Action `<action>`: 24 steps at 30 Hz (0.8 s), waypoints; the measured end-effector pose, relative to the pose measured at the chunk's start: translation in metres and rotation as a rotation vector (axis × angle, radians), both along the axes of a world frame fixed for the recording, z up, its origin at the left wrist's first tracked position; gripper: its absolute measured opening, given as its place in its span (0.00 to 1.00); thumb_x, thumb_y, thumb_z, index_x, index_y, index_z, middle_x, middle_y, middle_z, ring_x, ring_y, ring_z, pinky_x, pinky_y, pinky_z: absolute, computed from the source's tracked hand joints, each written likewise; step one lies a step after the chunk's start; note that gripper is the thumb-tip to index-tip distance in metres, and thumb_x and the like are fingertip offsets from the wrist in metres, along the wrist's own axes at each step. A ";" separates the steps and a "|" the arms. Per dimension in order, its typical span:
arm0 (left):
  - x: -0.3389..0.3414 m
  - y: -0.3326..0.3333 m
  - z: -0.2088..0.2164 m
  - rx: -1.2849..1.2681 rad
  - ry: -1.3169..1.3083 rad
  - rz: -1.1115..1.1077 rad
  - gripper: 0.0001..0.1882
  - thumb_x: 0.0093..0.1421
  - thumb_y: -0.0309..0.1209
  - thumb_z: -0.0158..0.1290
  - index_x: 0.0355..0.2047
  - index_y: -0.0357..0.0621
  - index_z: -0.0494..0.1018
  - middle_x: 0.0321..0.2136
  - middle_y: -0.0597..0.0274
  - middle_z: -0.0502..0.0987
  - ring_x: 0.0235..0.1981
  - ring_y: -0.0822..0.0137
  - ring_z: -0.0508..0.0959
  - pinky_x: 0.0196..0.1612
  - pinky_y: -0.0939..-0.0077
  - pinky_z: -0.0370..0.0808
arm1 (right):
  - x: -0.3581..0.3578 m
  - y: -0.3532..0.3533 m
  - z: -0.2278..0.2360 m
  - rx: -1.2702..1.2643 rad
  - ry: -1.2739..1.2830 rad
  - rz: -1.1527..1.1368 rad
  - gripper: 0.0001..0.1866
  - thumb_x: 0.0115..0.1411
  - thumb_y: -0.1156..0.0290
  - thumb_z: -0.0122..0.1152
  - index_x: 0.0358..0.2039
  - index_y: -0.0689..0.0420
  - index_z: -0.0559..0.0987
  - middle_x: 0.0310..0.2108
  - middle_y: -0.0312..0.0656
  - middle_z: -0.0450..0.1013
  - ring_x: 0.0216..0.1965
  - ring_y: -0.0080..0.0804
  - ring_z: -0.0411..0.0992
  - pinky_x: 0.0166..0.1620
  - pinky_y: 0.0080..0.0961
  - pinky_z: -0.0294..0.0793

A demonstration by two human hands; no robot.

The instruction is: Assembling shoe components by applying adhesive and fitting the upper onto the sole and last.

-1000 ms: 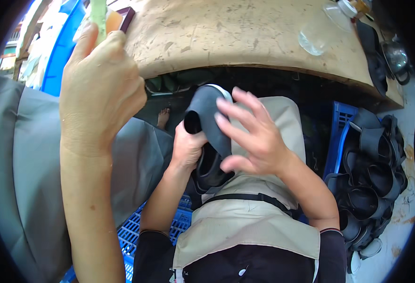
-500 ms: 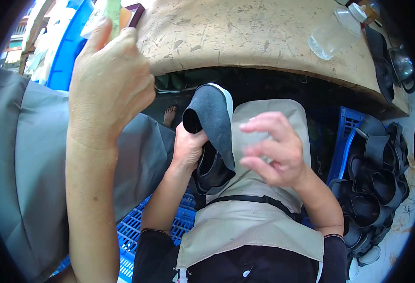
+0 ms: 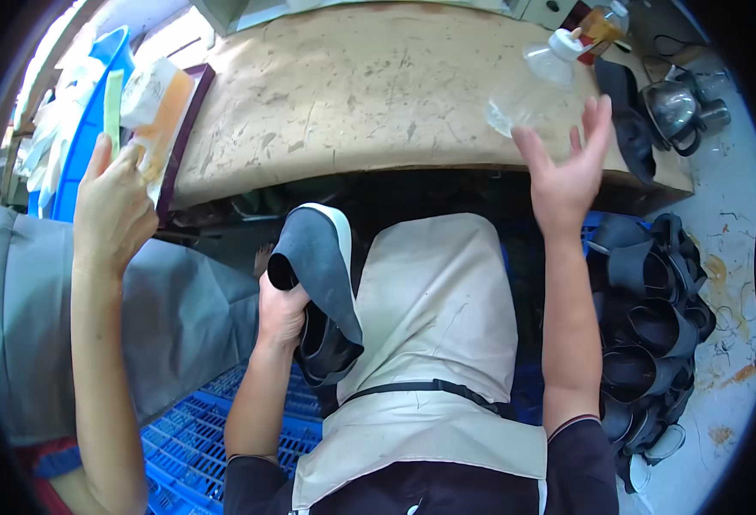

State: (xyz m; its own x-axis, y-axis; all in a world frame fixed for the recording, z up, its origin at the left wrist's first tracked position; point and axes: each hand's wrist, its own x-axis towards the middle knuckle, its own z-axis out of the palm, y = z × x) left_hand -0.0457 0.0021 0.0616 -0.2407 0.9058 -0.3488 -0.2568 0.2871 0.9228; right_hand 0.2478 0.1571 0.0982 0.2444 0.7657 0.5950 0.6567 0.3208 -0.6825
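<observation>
My left hand (image 3: 282, 311) is closed round a dark grey open-toed shoe (image 3: 318, 266) with a white sole edge, held tilted above my lap. Some of its fingers are hidden behind the shoe. My right hand (image 3: 567, 176) is raised at the table's front edge, fingers spread with nothing in them. Just beyond its fingertips stands a clear plastic bottle (image 3: 528, 90) with a white cap. On the left, a co-worker's hand (image 3: 118, 206) is at a pale green strip (image 3: 113, 101), beside a white-and-orange block (image 3: 156, 107).
A worn tan table (image 3: 335, 94) spans the front. Stacked black shoe uppers (image 3: 644, 318) lie at the right. Metal pots (image 3: 674, 112) and dark shoe pieces (image 3: 631, 129) are at the table's right end. Blue crates (image 3: 189, 438) lie below left, near a co-worker's grey apron (image 3: 180, 318).
My right hand has moved up and forward from above my lap to the bottle. The view has shifted, showing more of the table. My left hand keeps its hold on the shoe.
</observation>
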 end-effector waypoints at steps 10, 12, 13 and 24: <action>-0.025 -0.031 0.036 -0.033 -0.026 -0.078 0.33 0.62 0.42 0.63 0.63 0.39 0.69 0.54 0.54 0.79 0.52 0.61 0.80 0.58 0.70 0.74 | 0.022 0.048 0.031 -0.121 0.034 0.181 0.46 0.59 0.59 0.75 0.69 0.60 0.58 0.60 0.53 0.69 0.57 0.45 0.72 0.61 0.35 0.70; -0.028 -0.033 0.039 -0.048 -0.015 -0.066 0.31 0.63 0.40 0.61 0.62 0.38 0.70 0.53 0.54 0.80 0.51 0.61 0.80 0.57 0.71 0.74 | 0.024 0.047 0.035 -0.088 -0.059 0.271 0.45 0.58 0.61 0.76 0.69 0.60 0.60 0.58 0.51 0.71 0.55 0.44 0.74 0.59 0.35 0.71; -0.030 -0.033 0.039 -0.056 -0.010 -0.066 0.30 0.63 0.39 0.60 0.62 0.38 0.71 0.53 0.54 0.80 0.51 0.62 0.80 0.57 0.71 0.74 | 0.026 0.044 0.038 -0.072 -0.107 0.311 0.44 0.57 0.62 0.76 0.68 0.59 0.61 0.57 0.50 0.72 0.53 0.43 0.74 0.58 0.34 0.71; -0.061 -0.031 0.042 0.011 0.445 -0.141 0.35 0.52 0.22 0.58 0.63 0.37 0.71 0.53 0.54 0.80 0.49 0.59 0.80 0.57 0.73 0.72 | -0.019 -0.031 0.079 -0.182 -0.596 0.813 0.42 0.41 0.68 0.81 0.59 0.55 0.74 0.51 0.42 0.75 0.47 0.41 0.74 0.53 0.33 0.73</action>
State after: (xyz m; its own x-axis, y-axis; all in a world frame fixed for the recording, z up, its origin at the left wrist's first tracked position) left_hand -0.1064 -0.0284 0.1040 -0.2393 0.9433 -0.2299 0.2058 0.2807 0.9375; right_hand 0.2283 0.1257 0.1771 -0.6866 0.6587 0.3077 0.5355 0.7444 -0.3987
